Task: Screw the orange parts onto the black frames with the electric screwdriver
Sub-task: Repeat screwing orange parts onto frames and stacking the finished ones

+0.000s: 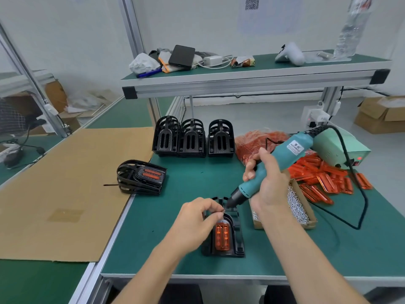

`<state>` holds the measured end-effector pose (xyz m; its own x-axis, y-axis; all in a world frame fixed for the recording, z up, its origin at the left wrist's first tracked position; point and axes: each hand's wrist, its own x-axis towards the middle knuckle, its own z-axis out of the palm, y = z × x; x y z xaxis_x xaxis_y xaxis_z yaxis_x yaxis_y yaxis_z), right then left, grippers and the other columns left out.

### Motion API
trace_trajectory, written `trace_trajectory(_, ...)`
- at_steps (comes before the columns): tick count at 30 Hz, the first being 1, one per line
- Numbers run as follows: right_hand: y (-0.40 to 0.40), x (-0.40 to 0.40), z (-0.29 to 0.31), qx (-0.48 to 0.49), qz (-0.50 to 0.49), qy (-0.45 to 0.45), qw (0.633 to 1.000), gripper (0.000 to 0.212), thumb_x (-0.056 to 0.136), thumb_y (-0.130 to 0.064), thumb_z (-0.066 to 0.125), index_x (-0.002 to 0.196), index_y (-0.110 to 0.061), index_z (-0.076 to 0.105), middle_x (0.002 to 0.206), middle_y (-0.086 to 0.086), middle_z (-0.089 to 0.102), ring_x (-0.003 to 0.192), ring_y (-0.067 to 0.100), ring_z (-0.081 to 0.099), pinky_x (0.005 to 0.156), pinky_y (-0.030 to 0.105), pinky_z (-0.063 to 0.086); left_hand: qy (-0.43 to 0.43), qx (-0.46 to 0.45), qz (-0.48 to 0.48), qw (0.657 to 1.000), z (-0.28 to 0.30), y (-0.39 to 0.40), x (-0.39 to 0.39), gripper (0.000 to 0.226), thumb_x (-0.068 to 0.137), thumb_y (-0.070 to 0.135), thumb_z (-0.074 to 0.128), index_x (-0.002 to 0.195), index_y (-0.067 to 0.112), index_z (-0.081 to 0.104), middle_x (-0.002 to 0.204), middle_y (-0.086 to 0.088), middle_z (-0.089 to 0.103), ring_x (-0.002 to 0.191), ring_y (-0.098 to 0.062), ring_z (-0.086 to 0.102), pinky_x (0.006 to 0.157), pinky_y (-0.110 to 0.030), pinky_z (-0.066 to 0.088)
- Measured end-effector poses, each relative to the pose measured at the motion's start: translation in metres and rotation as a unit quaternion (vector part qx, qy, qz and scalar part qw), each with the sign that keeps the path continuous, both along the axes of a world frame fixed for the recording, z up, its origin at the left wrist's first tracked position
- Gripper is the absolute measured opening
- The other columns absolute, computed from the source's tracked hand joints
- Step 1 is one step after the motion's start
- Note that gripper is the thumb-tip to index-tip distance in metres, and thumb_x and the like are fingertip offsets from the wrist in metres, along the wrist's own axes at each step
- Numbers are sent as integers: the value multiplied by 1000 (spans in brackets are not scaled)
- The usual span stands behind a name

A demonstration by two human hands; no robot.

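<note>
We see the green bench (179,266) running to its pale front rim at six o'clock, and its left rim butts against a brown cardboard sheet (72,185) that fills the nine o'clock side. Bare green mat lies open at seven o'clock beside the work and at five o'clock under the right forearm. One black frame (237,235) stands near the front edge at six o'clock, with one orange part (222,236) seated in its arch. Our left hand (192,224) curls over the frame's top, thumb and forefinger pinching a small screw (223,210) just above the orange part. Our right hand (266,183) is wrapped round the teal electric screwdriver (276,163), whose dark nose slants down toward eleven o'clock and nearly meets the screw. Its black cord (361,194) loops across the mat at three o'clock. Just right of the frame, touching the right wrist's shadow, sits one open cardboard box of screws (300,209). Behind it at two o'clock we see a loose heap of orange parts (324,178), too many to count, and one clear bag of more (256,139). At twelve o'clock stand three stacks of black frames (192,137), side by side. At ten o'clock, overhanging the cardboard edge, lies one short pile of finished frames (140,176), the top one showing two orange bars. One pale green power unit (335,148) sits at two o'clock.
</note>
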<state>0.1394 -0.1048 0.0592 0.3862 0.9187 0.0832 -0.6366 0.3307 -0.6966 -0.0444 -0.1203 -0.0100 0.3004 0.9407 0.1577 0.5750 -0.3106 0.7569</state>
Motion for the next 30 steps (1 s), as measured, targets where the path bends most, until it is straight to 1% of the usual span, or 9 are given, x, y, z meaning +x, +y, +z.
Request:
trace_trajectory(2,1,-6,-8,-2,-16,-54,998,19,88,-20,73,77,-13,59,64,10,59,47,17,45,49,27,40,38,38,3,999,-10,2,6,9,93,30,72,95,39,75,94,20,68,94,4,60,81,-6,39)
trace_trajectory(4,1,-13,-17,-2,-24,-121,992,19,87,-22,73,71,-19,62,64,13,61,47,19,46,48,29,41,62,77,0,995,-22,3,12,8,94,25,73,99,29,77,96,19,70,98,0,60,87,-14,41)
trace_trajectory(6,2,-19,-26,2,-26,-184,983,22,86,-25,73,66,-24,64,64,12,63,48,20,48,49,29,43,83,95,11,992,-35,5,16,5,92,26,74,97,27,76,97,19,69,100,-3,58,91,-24,41)
trace_trajectory(8,3,-23,-35,1,-22,-235,972,23,88,-26,72,66,-25,64,64,11,65,49,20,50,50,30,44,108,105,33,988,-47,7,21,3,91,30,75,93,28,75,98,20,62,104,-8,52,89,-32,36)
trace_trajectory(10,4,-27,-41,-9,-14,-264,964,22,87,-29,72,66,-25,65,64,10,66,49,19,51,50,29,45,123,119,49,984,-56,8,25,4,89,32,76,90,29,74,96,20,56,104,-9,46,83,-33,28)
trace_trajectory(15,10,-31,-46,-26,-5,-286,958,23,85,-34,73,66,-25,64,65,11,67,50,19,53,50,29,46,126,157,82,976,-70,11,27,4,85,31,78,87,28,77,92,18,56,101,-11,47,79,-32,27)
trace_trajectory(19,14,-31,-50,-32,-3,-293,956,23,85,-37,73,67,-27,65,65,9,68,50,17,54,51,27,47,121,156,91,976,-75,12,26,5,85,32,79,87,28,78,91,21,52,101,-9,44,80,-31,28)
trace_trajectory(25,18,-32,-55,-50,6,-351,935,29,87,-45,70,66,-24,65,66,8,70,52,18,58,58,40,51,92,138,105,980,-76,13,27,6,83,34,82,86,29,81,89,22,50,102,-9,44,80,-31,28)
trace_trajectory(30,18,-37,-50,-36,26,-330,943,32,84,-40,72,67,-15,62,64,8,68,50,17,54,53,31,48,82,148,114,979,-78,14,27,7,81,33,85,85,28,82,88,20,48,99,-10,43,80,-29,29)
